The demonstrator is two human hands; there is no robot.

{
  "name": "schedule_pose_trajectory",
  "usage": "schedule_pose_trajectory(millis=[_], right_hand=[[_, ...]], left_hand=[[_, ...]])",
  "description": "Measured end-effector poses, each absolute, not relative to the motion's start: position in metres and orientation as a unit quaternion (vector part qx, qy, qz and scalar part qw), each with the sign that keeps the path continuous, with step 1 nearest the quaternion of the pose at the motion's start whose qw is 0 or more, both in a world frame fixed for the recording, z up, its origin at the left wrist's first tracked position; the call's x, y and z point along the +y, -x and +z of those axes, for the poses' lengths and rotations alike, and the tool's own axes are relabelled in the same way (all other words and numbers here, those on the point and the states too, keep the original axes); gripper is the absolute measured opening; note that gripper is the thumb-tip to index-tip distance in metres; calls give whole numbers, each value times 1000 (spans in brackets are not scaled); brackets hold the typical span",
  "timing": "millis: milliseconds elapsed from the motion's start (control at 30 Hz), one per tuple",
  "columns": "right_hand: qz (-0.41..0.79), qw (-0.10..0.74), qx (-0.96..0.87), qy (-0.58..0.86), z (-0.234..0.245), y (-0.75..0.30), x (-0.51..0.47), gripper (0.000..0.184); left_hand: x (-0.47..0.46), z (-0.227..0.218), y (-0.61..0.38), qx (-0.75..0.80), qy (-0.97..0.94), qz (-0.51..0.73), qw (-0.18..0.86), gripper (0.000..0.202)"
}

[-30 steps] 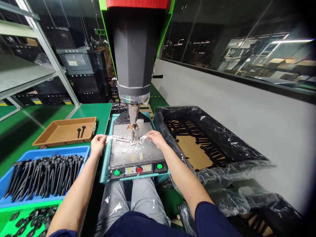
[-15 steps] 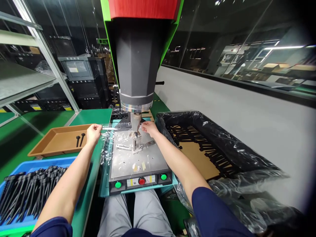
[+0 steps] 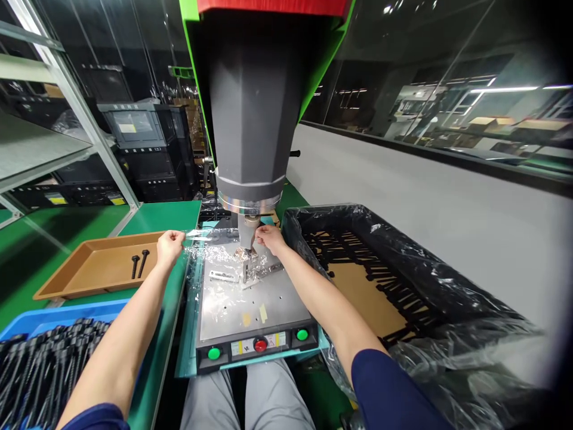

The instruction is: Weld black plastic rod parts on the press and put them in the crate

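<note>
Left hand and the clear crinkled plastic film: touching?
Touching. The head view shows the left hand pinching an edge of the clear crinkled plastic film.

From here I count one left hand (image 3: 171,246), one right hand (image 3: 270,238), one clear film (image 3: 213,243), one machine (image 3: 248,119), two green buttons (image 3: 213,354) and one red button (image 3: 260,345). One brown tray (image 3: 101,269) has two black pieces (image 3: 135,267); one blue bin (image 3: 76,312) has too many black parts (image 3: 45,373) for counting.

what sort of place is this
Most likely a factory workstation: there is a big press-like machine with push buttons on its base, a blue tray full of matching black parts, and stacked crates behind.
</note>
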State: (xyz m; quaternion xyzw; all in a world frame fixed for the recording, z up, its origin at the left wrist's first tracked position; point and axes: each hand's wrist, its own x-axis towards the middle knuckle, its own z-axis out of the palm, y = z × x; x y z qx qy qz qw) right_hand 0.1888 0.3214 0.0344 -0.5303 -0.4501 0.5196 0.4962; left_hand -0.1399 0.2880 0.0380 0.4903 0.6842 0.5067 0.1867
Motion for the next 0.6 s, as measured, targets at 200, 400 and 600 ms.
schedule_pose_trajectory(millis=[200,400,600], right_hand=[[522,498,-444,531,28,-186,323,11],[523,503,-442,528,25,-182,322,10],[514,507,-436,537,27,-177,320,12]], left_hand=[[289,34,145,704,-494,480,173,27],[284,30,147,732,-488,446,165,22],[283,30,145,769,-483,406,103,22]])
